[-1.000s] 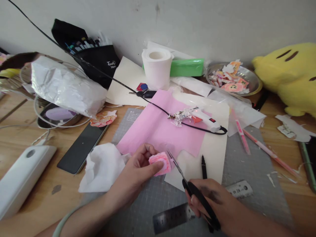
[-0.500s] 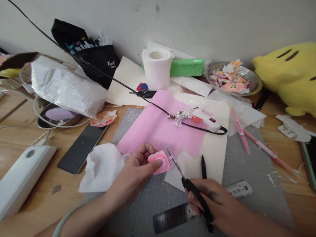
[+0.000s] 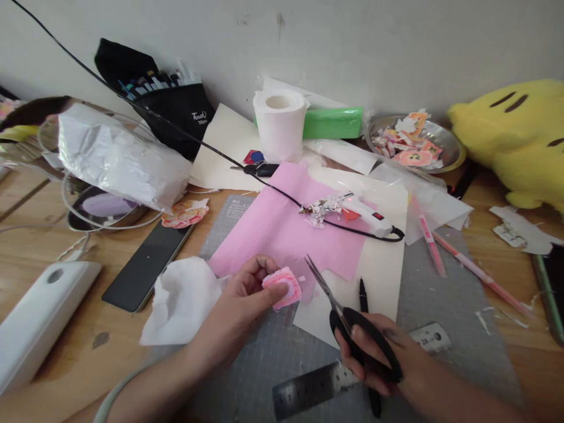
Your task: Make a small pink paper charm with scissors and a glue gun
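My left hand (image 3: 240, 305) pinches a small pink-and-white paper piece (image 3: 283, 286) between thumb and fingers, just above the grey cutting mat (image 3: 282, 352). My right hand (image 3: 379, 358) grips black-handled scissors (image 3: 348, 320); their blades point up and left, a short gap to the right of the paper piece. A pink sheet (image 3: 286, 226) lies behind both hands. A black pen (image 3: 363, 294) rests beside the scissors.
A glue gun (image 3: 368, 212) with a black cord lies on the pink sheet. A steel ruler (image 3: 335, 379), crumpled tissue (image 3: 180, 299), phone (image 3: 147, 264), toilet roll (image 3: 279, 120), marker case (image 3: 171, 103), bowl of paper scraps (image 3: 414, 141) and yellow plush (image 3: 515, 138) surround the mat.
The scissors have drawn back to the right, away from the paper piece, and the blades have parted slightly. My left hand has held the piece almost still.
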